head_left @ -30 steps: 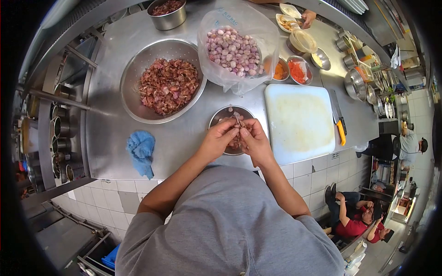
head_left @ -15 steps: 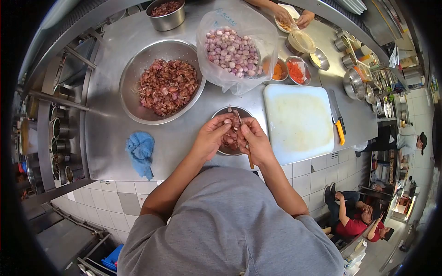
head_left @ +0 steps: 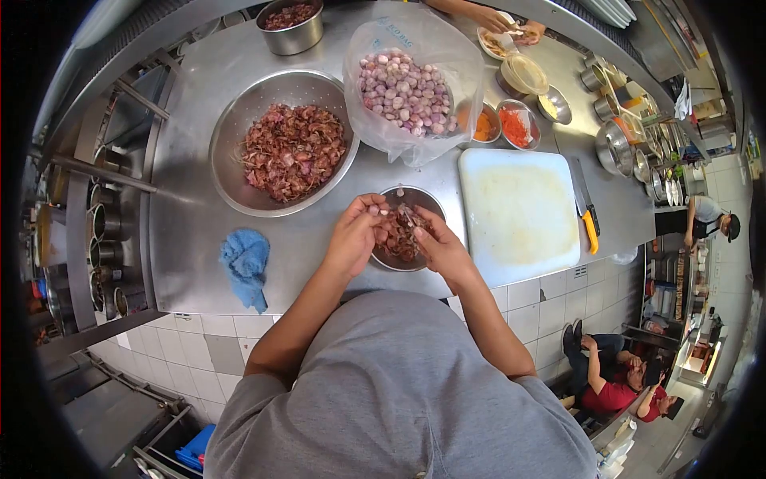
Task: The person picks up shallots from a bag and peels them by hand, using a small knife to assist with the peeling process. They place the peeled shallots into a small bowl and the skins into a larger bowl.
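My left hand (head_left: 351, 239) is closed at the left rim of a small metal bowl (head_left: 431, 199), its fingertips around peeled shallots (head_left: 375, 211). Over the bowl's right side, my right hand (head_left: 445, 254) has its fingers curled, thumb and forefinger near the peels. A small orange-handled knife seen in this hand earlier is now hidden by the palm. Reddish-brown shallot skins (head_left: 401, 239) lie in the bowl. Behind it, a clear plastic bag (head_left: 471, 76) holds many pinkish shallots (head_left: 403, 92). A large perforated colander (head_left: 227, 168) at left holds more skins (head_left: 291, 152).
A blue cloth (head_left: 245, 267) lies left. At right are a white cutting board (head_left: 523, 211) and an orange-handled knife (head_left: 589, 219). Bowls of carrot (head_left: 517, 126) and other cut food stand behind. A co-worker's hands (head_left: 511, 30) work at the far edge. A metal pot (head_left: 295, 36) stands back left.
My hands have moved apart: the left went left with shallots in its fingers, and the right stays over the bowl. The orange handle below my right hand has gone out of sight.
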### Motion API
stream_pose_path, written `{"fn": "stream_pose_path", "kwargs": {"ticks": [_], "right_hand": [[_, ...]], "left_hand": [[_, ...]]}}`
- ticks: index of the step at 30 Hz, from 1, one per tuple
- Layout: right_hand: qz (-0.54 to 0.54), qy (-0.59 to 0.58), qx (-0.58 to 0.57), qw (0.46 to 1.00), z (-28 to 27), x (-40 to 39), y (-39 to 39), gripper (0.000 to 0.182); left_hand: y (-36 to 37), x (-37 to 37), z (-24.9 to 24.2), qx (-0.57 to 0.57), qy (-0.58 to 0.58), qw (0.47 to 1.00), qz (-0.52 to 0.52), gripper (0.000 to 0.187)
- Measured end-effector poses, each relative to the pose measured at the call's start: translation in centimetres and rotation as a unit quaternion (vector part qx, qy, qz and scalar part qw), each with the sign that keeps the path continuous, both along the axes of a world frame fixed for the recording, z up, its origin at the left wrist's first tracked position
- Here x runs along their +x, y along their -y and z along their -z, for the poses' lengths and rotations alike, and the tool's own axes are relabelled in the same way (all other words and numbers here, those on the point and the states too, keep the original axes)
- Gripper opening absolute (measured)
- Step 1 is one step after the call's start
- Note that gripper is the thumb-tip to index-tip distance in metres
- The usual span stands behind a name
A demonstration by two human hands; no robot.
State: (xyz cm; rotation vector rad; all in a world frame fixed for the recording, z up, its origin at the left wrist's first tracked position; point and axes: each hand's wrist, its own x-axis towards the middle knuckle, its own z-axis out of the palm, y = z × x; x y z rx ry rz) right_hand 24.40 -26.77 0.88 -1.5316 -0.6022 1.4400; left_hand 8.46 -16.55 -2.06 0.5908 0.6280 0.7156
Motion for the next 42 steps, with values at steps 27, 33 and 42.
{"fn": "stream_pose_path", "kwargs": {"ticks": [27, 33, 42], "right_hand": [[-0.064, 0.053, 0.132, 0.988, 0.1, -0.2, 0.7, 0.054], [-0.109, 0.13, 0.157, 0.973, -0.5, -0.9, 0.6, 0.051], [-0.102, 0.158, 0.194, 0.963, -1.3, -0.9, 0.5, 0.051]], "left_hand": [[0.3, -0.3, 1.2, 0.024, -0.001, 0.999, 0.029, 0.032], [0.6, -0.5, -0.5, -0.055, 0.052, 0.997, 0.022, 0.03], [0.7, -0.2, 0.5, -0.029, 0.076, 0.996, 0.042, 0.025]]}}
